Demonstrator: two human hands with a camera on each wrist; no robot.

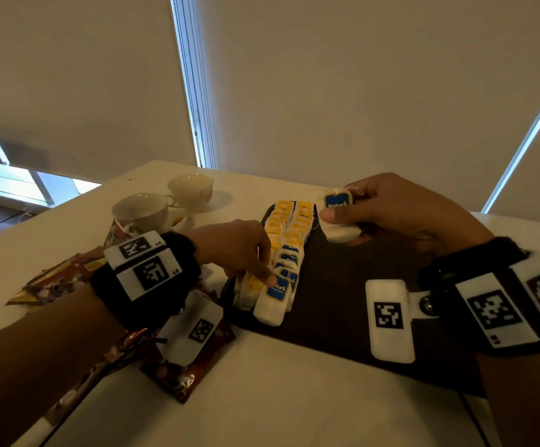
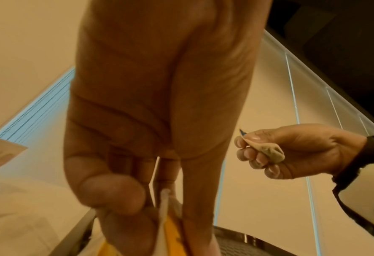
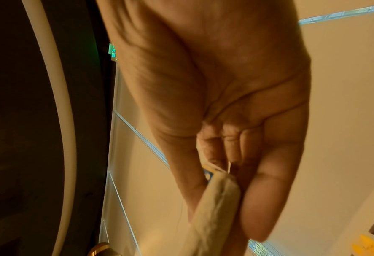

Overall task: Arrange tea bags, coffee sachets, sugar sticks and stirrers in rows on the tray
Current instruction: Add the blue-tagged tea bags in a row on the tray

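Head view, L to R. Coffee sachets [image 1: 59, 279], brown/gold foil, loose heap on white table [image 1: 262, 398] at 9 o'clock of the tray; one more sachet [image 1: 184, 379] lies under the L wrist rig, near tray's near-left corner. Two teacups [image 1: 142, 209] w/ handles stand at 11 o'clock, well apart from tray. L hand [image 1: 239, 250] reaches over tray's left edge, fingers bent downward, fingertip touching the front blue-tagged tea bag [image 1: 273, 298]; L wrist view shows thumb and fingers [image 2: 120, 195] closed around the top edge of a white bag w/ yellow tag, so L = pinching a bag in the rows. Rows of tea bags [image 1: 289, 233]: two rows side by side along the left part of the dark tray [image 1: 343, 301], running 6 to 12 o'clock; yellow tags at far end, blue tags at near end, bags overlapping. R hand [image 1: 401, 211] is raised over tray's far end at approx 12–1 o'clock, thumb on top and fingers beneath, pinching a held tea bag [image 1: 339, 217] w/ blue "Nature" tag, string loose. It hangs just beside the far end of the rows; can't tell whether they touch. R wrist view confirms: bag [image 3: 216, 199] squeezed between thumb and fingers.
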